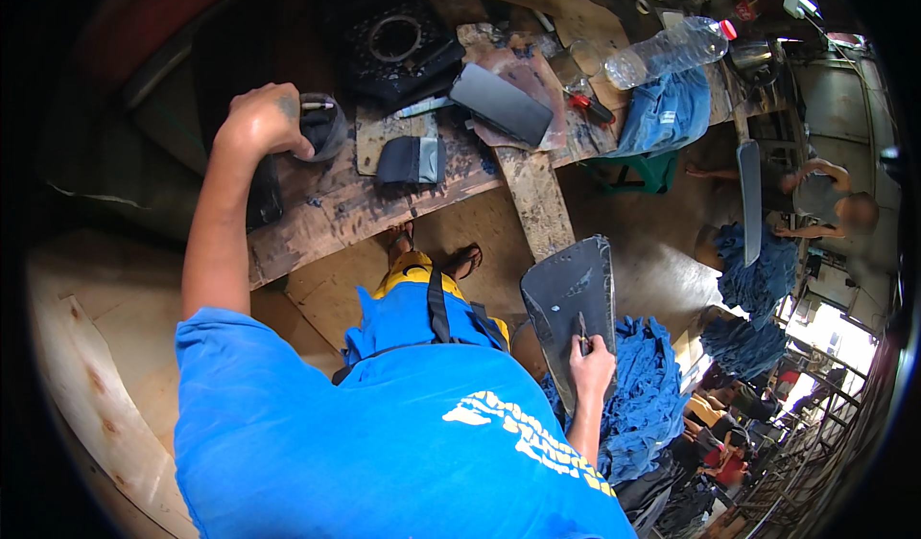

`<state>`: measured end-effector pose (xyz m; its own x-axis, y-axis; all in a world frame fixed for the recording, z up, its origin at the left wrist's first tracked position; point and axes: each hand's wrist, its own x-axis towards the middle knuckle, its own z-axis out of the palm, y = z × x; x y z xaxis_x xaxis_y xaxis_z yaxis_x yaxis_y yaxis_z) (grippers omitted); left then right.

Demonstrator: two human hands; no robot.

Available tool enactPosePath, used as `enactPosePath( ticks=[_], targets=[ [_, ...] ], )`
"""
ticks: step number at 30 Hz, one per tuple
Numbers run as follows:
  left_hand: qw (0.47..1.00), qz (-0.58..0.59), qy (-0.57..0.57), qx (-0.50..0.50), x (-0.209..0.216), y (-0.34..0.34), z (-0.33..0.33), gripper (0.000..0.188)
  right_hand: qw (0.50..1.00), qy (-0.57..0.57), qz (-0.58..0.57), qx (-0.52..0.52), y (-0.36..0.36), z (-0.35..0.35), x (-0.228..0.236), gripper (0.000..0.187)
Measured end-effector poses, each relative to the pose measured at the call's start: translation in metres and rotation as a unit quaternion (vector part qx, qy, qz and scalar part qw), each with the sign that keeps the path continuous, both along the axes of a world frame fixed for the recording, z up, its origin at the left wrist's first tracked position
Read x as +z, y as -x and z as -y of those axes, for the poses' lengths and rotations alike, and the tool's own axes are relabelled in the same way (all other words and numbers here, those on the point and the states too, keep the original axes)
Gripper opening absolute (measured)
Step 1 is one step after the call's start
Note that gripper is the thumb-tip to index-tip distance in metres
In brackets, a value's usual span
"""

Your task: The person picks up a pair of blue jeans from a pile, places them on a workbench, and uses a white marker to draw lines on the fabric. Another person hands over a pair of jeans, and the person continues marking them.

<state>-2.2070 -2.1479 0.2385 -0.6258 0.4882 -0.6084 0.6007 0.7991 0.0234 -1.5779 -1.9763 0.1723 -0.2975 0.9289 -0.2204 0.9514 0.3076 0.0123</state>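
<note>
Worn wooden bench point(336, 218) ahead; left hand point(264, 122) by dark pot point(329, 134), finger grip unclear. Right hand point(592, 364) nearer dark panel point(580, 275), fingers clamped on 1 slim tool point(582, 325); panel's long axis runs fore-aft.

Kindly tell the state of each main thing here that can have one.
Slim tool, gripped in the right hand
Dark panel, pale spot on its surface
Dark container, open, left hand at it
Phone, lying flat
Clear bottle, capped, lying on its side
Blue cloth heap, crumpled
</note>
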Motion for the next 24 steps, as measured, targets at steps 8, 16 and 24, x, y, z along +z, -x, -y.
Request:
enactPosePath(
  ticks=[8,16,24],
  targets=[
    [0.999,-0.02,0.023,-0.021,-0.012,0.0,0.0,0.038,1.0,-0.014,-0.025,0.001,-0.005,0.0,-0.003,0.033],
    [0.946,-0.148,-0.288,-0.016,-0.012,-0.024,0.048,0.016,0.998,0.008,-0.051,-0.024,-0.014,0.006,-0.003,0.03],
    [0.87,-0.288,-0.399,0.02,-0.048,-0.073,0.074,0.011,0.999,0.013,-0.035,0.015,-0.016,0.006,-0.004,0.031]
  ],
)
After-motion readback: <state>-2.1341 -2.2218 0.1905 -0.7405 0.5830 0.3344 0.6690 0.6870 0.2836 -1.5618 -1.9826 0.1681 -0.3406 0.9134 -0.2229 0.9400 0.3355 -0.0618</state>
